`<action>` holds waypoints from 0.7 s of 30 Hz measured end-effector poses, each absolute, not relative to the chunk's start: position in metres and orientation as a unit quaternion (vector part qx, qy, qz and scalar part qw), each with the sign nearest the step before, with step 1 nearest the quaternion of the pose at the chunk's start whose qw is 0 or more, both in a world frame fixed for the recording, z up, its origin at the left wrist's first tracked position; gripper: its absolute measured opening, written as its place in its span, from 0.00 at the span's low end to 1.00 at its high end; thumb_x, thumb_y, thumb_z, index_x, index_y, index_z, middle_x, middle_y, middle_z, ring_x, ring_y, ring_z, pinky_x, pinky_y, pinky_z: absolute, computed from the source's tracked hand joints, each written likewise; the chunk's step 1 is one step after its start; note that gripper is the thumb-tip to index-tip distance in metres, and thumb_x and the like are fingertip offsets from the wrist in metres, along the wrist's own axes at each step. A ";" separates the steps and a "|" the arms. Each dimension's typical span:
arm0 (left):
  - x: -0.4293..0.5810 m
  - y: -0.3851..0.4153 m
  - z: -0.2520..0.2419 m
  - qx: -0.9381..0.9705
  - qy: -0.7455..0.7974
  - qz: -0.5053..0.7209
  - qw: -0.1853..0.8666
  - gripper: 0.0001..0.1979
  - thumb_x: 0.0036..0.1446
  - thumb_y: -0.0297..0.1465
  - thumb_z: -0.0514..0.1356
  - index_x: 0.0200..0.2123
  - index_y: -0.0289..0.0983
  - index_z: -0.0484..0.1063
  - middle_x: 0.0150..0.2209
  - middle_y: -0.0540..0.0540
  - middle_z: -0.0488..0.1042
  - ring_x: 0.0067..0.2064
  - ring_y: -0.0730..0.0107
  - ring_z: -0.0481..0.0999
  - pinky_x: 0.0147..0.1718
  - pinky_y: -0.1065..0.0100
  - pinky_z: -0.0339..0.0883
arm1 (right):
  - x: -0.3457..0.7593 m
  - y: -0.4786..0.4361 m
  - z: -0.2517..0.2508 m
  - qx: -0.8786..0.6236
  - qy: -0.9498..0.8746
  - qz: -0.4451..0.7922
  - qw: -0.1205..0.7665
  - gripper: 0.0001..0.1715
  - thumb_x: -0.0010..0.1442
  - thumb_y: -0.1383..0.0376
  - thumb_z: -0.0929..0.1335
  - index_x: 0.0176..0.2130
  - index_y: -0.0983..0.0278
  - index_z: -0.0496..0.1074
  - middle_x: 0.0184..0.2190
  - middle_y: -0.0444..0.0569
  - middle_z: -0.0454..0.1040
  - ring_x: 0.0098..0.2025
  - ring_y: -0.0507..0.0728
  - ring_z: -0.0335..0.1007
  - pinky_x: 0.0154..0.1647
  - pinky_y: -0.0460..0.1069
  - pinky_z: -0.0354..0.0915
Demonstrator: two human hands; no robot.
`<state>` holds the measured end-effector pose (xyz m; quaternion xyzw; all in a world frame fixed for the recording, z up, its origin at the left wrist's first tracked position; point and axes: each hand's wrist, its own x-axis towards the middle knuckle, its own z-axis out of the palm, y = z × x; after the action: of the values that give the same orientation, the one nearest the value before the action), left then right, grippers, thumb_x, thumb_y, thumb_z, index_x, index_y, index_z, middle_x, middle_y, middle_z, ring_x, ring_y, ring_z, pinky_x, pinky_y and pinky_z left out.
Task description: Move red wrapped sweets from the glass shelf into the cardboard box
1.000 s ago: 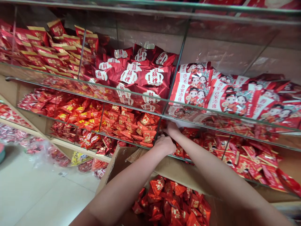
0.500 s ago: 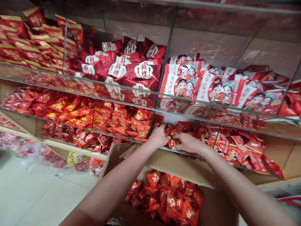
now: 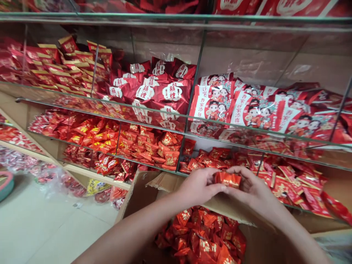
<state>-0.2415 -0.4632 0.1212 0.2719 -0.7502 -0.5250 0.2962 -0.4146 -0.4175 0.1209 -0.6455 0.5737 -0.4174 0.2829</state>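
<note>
Between my two hands is a small red candy packet [image 3: 228,179] with gold print, held above the back flap of a cardboard box [image 3: 247,212]. My left hand [image 3: 199,186] is closed on the packet's left side, and my right hand [image 3: 247,183] curls round its right side. Whether other packets are under my fingers is hidden. Just behind my hands, more red candy packets [image 3: 211,156] lie in a compartment of the lower glass shelf. Below, the box holds a heap of similar red packets [image 3: 203,238].
A glass shelf edge [image 3: 247,129] runs across above my hands. It carries larger red-and-white packets [image 3: 211,102] and dark red packets [image 3: 170,91]. Glass dividers [image 3: 196,73] split the shelves. Bagged sweets [image 3: 74,185] lie on the tiled floor [image 3: 63,223] at left.
Both hands have come back from the shelf compartment toward me, drawing together round a red candy packet that now shows between them. The view has tilted up slightly.
</note>
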 end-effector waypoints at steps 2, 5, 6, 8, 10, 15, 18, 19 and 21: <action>-0.237 -0.452 0.118 0.266 -0.693 -0.595 0.309 0.09 0.50 0.31 0.56 0.36 0.35 0.70 0.28 0.48 0.74 0.30 0.71 0.73 0.30 0.70 0.65 | -0.410 -0.401 0.116 -0.597 0.565 -0.439 0.363 0.24 0.46 0.58 0.70 0.44 0.58 0.65 0.37 0.49 0.72 0.36 0.58 0.69 0.36 0.52 0.67; -0.230 -0.442 0.117 0.278 -0.633 -0.649 0.317 0.05 0.49 0.29 0.58 0.31 0.35 0.70 0.24 0.51 0.72 0.26 0.74 0.72 0.27 0.72 0.65 | -0.400 -0.384 0.104 -0.523 0.551 -0.475 0.445 0.23 0.51 0.56 0.67 0.48 0.55 0.65 0.34 0.48 0.72 0.34 0.56 0.68 0.36 0.52 0.67; -0.227 -0.441 0.118 0.284 -0.621 -0.659 0.316 0.05 0.48 0.29 0.58 0.31 0.35 0.70 0.22 0.52 0.72 0.25 0.75 0.72 0.26 0.73 0.64 | -0.396 -0.382 0.100 -0.497 0.544 -0.496 0.459 0.23 0.51 0.56 0.66 0.48 0.55 0.66 0.34 0.48 0.72 0.34 0.56 0.68 0.35 0.52 0.67; -0.222 -0.439 0.121 0.289 -0.604 -0.675 0.310 0.05 0.47 0.29 0.59 0.29 0.34 0.70 0.20 0.52 0.71 0.23 0.76 0.71 0.24 0.75 0.64 | -0.385 -0.380 0.097 -0.442 0.533 -0.540 0.480 0.21 0.51 0.56 0.67 0.46 0.55 0.66 0.33 0.48 0.71 0.31 0.56 0.68 0.30 0.51 0.67; -0.217 -0.439 0.123 0.279 -0.589 -0.695 0.304 0.07 0.46 0.31 0.60 0.30 0.34 0.71 0.21 0.51 0.72 0.22 0.76 0.72 0.22 0.76 0.63 | -0.374 -0.382 0.100 -0.393 0.511 -0.574 0.506 0.18 0.50 0.56 0.67 0.42 0.57 0.68 0.30 0.48 0.71 0.28 0.55 0.66 0.25 0.50 0.66; -0.211 -0.441 0.120 0.259 -0.554 -0.724 0.319 0.13 0.46 0.35 0.62 0.34 0.33 0.71 0.23 0.49 0.74 0.24 0.75 0.73 0.22 0.76 0.64 | -0.357 -0.391 0.110 -0.323 0.477 -0.626 0.525 0.11 0.49 0.56 0.68 0.30 0.61 0.68 0.21 0.43 0.68 0.20 0.49 0.60 0.18 0.44 0.58; -0.211 -0.438 0.117 0.262 -0.565 -0.716 0.316 0.15 0.47 0.34 0.62 0.38 0.34 0.69 0.26 0.49 0.74 0.26 0.75 0.73 0.25 0.74 0.65 | -0.357 -0.389 0.109 -0.348 0.505 -0.603 0.510 0.13 0.51 0.54 0.66 0.30 0.61 0.68 0.22 0.44 0.69 0.19 0.49 0.60 0.18 0.44 0.58; -0.211 -0.437 0.117 0.263 -0.577 -0.705 0.317 0.17 0.46 0.33 0.62 0.41 0.35 0.68 0.29 0.49 0.74 0.28 0.75 0.73 0.27 0.73 0.65 | -0.357 -0.387 0.109 -0.378 0.518 -0.586 0.496 0.14 0.52 0.54 0.66 0.31 0.61 0.68 0.23 0.44 0.70 0.21 0.50 0.61 0.20 0.45 0.60; -0.210 -0.435 0.117 0.261 -0.613 -0.677 0.313 0.18 0.46 0.31 0.62 0.43 0.37 0.67 0.33 0.48 0.74 0.32 0.73 0.73 0.32 0.71 0.66 | -0.358 -0.383 0.109 -0.456 0.543 -0.548 0.444 0.14 0.52 0.54 0.66 0.34 0.61 0.69 0.28 0.46 0.72 0.27 0.52 0.65 0.26 0.46 0.63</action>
<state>-0.2097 -0.4348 0.1173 0.2608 -0.6133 -0.6766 0.3131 -0.3585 -0.3825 0.1091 -0.4561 0.5429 -0.5482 0.4436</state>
